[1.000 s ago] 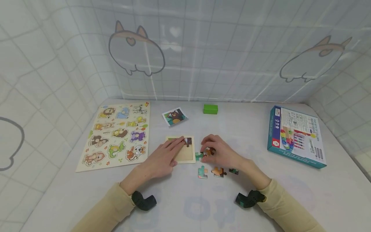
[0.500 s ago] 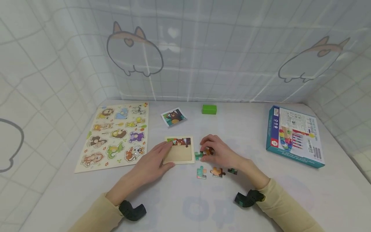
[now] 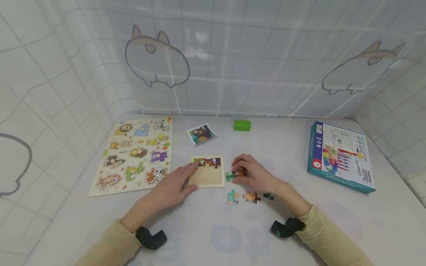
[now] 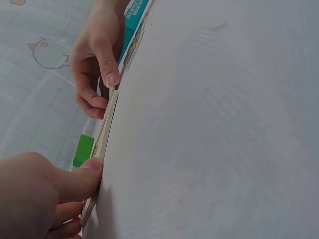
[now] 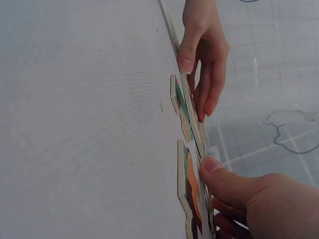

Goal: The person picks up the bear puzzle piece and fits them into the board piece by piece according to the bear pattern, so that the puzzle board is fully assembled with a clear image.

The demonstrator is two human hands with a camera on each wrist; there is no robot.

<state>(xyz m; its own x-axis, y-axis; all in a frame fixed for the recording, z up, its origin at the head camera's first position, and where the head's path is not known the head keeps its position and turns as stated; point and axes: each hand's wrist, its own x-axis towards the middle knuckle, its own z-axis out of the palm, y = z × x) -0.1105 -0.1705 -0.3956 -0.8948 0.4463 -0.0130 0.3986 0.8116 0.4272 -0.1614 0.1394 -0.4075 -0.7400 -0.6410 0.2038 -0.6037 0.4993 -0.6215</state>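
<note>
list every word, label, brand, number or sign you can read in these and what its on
No text reads with certainty.
Box, white panel: print too small to read.
Box, red square: mark too small.
Box, teal side: white lettering, too blurred.
Table: pale marks, too blurred to identify.
Puzzle pieces, wooden frame: no lettering visible.

An animal board (image 3: 129, 159) lies flat on the left of the white table (image 3: 199, 225). A green block (image 3: 242, 125) sits near the back wall (image 3: 253, 55), whose grid pattern carries animal outlines (image 3: 158, 61). On the right, a teal-sided box (image 3: 342, 159) lies askew.
</note>
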